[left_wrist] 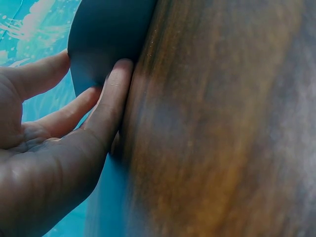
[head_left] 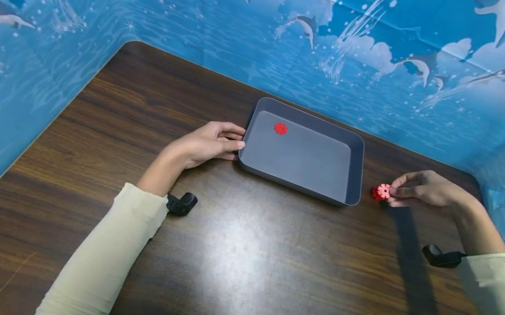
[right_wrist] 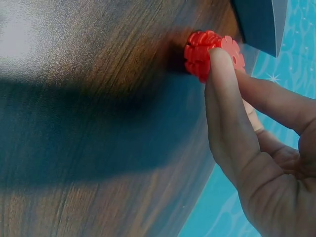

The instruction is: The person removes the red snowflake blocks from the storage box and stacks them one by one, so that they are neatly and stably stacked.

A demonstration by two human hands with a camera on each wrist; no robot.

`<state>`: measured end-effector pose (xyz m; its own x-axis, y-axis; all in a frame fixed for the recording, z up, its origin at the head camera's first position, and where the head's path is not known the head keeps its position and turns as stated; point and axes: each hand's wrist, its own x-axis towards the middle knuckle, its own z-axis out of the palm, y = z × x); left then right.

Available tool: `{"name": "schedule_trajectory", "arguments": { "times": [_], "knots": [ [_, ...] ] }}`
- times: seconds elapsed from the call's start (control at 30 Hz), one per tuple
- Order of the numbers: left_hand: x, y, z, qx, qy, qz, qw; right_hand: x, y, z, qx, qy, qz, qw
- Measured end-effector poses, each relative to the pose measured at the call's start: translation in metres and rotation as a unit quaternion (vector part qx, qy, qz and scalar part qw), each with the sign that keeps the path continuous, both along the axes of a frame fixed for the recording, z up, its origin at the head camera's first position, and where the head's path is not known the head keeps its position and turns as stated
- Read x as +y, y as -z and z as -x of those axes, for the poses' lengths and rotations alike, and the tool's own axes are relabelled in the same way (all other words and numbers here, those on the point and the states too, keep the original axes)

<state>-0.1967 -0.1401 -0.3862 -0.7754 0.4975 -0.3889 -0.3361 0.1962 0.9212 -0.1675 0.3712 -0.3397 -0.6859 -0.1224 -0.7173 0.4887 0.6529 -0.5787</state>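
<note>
A dark grey rectangular tray (head_left: 297, 184) lies on the table, and a red notched plastic disc (head_left: 280, 128) rests inside it near its back left corner. My left hand (head_left: 208, 144) touches the tray's left side from outside: the thumb tip is at the rim, and a fingertip (left_wrist: 122, 66) lies low against the wall by the tabletop. To the right of the tray, my right hand (head_left: 430, 190) pinches a red notched disc (head_left: 384, 191) between thumb and fingers. It sits at the end of a short stack of similar red discs (right_wrist: 197, 55), partly hidden by my fingers.
The brown wood-grain table (head_left: 146, 271) has rounded back corners. Behind it and at both sides hangs a blue curtain (head_left: 229, 42) printed with dolphins. Each wrist wears a black camera band, and a long shadow falls below the right hand.
</note>
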Motion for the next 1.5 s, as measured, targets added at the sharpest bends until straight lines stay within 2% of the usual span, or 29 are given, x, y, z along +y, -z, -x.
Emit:
{"name": "schedule_trajectory", "arguments": {
  "times": [0.43,0.73,0.83,1.0,1.2,1.5],
  "knots": [
    [0.0,-0.005,0.001,0.007,0.003,0.008,0.9999,-0.001,-0.001,0.0,0.014,0.01,-0.022,0.9996],
    [0.0,-0.005,0.003,0.01,0.006,0.011,0.9999,-0.007,-0.011,0.004,0.044,-0.03,-0.049,0.9973],
    [0.001,-0.004,0.004,0.007,0.006,0.008,0.9999,-0.016,-0.016,0.011,0.055,-0.057,-0.066,0.9946],
    [0.0,-0.003,0.003,0.003,0.005,0.006,1.0,-0.037,-0.026,0.025,0.066,-0.066,-0.069,0.9933],
    [-0.001,-0.001,0.002,0.005,0.004,0.007,1.0,-0.069,-0.034,0.04,0.079,-0.058,-0.043,0.9943],
    [0.0,-0.001,0.001,0.003,0.002,0.006,1.0,-0.116,-0.051,0.062,0.087,-0.079,-0.018,0.9929]
  ]
}}
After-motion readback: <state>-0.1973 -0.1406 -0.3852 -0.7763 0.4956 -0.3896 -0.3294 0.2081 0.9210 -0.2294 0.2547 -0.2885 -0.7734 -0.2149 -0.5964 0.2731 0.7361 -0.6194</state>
